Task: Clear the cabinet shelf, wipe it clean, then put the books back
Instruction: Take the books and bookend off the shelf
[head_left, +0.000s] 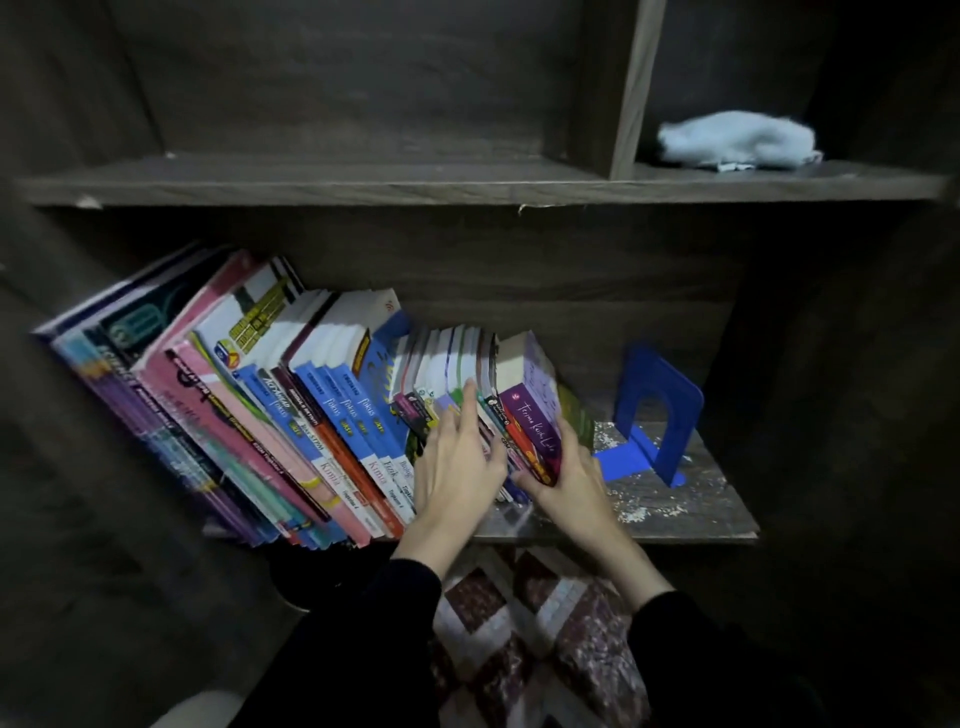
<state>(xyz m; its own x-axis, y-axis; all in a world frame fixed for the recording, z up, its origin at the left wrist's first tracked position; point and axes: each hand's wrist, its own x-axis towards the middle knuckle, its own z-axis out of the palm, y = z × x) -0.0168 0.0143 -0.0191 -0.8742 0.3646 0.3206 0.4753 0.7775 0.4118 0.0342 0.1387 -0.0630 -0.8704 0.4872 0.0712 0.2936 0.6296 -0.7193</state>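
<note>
Right hand (571, 480) grips purple book (535, 410), left hand (457, 462) flat against books (291, 410) on shelf (675, 506).

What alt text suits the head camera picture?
A right hand grips a purple book at the end of a leaning row of books on a dusty shelf; the left hand touches neighbouring spines. A blue bookend stands to the right, a pale cloth on the shelf above.

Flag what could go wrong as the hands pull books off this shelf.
1. The books lean left and the bookend stands apart from them; taking the end ones may let others slump.
2. The right hand grips the purple book low, the left hand only presses flat on thin ones; some could slip.
3. White grit on the shelf could smear covers.
</note>
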